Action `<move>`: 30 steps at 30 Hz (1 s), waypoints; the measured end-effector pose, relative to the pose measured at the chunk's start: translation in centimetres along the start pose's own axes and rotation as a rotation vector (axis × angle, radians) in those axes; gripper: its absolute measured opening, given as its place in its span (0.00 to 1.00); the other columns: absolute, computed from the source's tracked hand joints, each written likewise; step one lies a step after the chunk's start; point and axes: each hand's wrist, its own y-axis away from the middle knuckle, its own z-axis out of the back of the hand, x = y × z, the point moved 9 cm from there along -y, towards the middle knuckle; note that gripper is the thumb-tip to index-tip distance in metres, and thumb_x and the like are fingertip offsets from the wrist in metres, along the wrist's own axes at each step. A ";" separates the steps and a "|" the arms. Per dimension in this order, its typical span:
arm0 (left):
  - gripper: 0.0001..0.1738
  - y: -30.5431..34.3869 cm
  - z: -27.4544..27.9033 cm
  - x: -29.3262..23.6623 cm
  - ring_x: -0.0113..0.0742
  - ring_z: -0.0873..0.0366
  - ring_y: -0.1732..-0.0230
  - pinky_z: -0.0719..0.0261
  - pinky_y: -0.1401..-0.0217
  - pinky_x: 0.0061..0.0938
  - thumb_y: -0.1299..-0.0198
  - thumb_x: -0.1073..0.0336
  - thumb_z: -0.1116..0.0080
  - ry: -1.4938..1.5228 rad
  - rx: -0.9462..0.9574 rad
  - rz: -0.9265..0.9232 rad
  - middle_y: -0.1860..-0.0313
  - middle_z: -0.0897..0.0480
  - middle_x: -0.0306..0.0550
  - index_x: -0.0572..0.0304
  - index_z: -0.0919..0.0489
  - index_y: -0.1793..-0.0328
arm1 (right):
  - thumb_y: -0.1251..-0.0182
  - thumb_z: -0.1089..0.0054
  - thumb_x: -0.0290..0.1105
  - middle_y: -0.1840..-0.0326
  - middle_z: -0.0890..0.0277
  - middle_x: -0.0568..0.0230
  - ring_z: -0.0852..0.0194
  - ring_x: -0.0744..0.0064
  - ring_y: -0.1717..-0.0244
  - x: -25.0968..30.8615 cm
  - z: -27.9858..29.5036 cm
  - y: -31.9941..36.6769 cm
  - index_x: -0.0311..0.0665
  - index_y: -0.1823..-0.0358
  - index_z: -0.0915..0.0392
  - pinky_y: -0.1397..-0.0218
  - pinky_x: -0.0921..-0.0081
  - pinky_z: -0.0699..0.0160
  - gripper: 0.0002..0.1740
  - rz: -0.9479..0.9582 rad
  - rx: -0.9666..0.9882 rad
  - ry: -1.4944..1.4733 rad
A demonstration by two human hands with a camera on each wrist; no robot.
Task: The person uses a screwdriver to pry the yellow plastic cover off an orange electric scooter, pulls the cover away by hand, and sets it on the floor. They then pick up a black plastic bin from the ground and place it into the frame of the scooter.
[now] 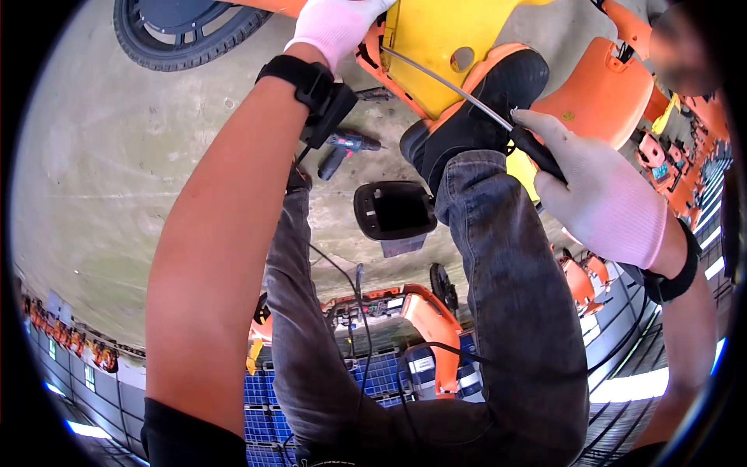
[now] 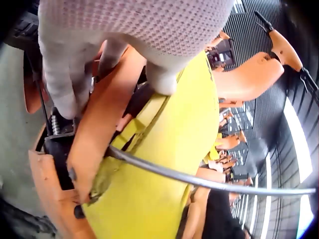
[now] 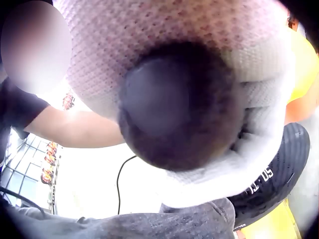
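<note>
The gloved right hand (image 1: 595, 183) grips the dark handle (image 1: 537, 152) of a long screwdriver; in the right wrist view the handle's round end (image 3: 182, 107) fills the middle, with gloved fingers curled round it. Its metal shaft (image 2: 199, 179) runs to the seam between an orange strip (image 2: 102, 122) and a yellow panel (image 2: 174, 144), where the tip is hidden. The gloved left hand (image 2: 134, 30) holds the orange strip, fingers over its far side and thumb near the yellow panel's edge. In the head view, the left hand (image 1: 334, 27) is partly cut off at the top.
A shoe (image 1: 498, 101) rests against the yellow and orange body. On the floor lie a cordless drill (image 1: 348, 149) and a black tray-like part (image 1: 394, 211). A wheel (image 1: 183, 31) is at the upper left, an orange seat-like part (image 1: 595, 93) at the right. Cables hang by the legs.
</note>
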 end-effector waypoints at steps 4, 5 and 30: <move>0.27 -0.7 0.3 0.0 0.36 0.17 0.62 0.19 0.56 0.30 0.37 0.50 0.35 -0.166 0.032 -0.041 0.62 0.14 0.54 0.75 0.20 0.53 | 0.35 0.49 0.23 0.64 0.22 0.42 0.21 0.46 0.66 -0.3 0.3 0.5 0.36 0.36 0.31 0.63 0.60 0.24 0.24 -0.040 0.075 0.054; 0.27 -1.0 0.7 0.0 0.36 0.17 0.62 0.19 0.56 0.30 0.37 0.50 0.35 -0.172 0.032 -0.047 0.62 0.14 0.54 0.75 0.20 0.53 | 0.35 0.49 0.23 0.64 0.22 0.42 0.21 0.46 0.66 -0.6 0.3 0.6 0.36 0.36 0.31 0.63 0.60 0.24 0.24 -0.039 0.067 0.050; 0.09 -1.5 -0.3 1.6 0.30 0.20 0.68 0.21 0.63 0.24 0.39 0.66 0.43 -0.093 0.432 0.036 0.71 0.18 0.43 0.66 0.19 0.62 | 0.36 0.54 0.22 0.70 0.23 0.58 0.30 0.80 0.73 -1.6 1.5 1.4 0.29 0.38 0.27 0.66 0.79 0.28 0.24 -0.074 -0.121 -0.108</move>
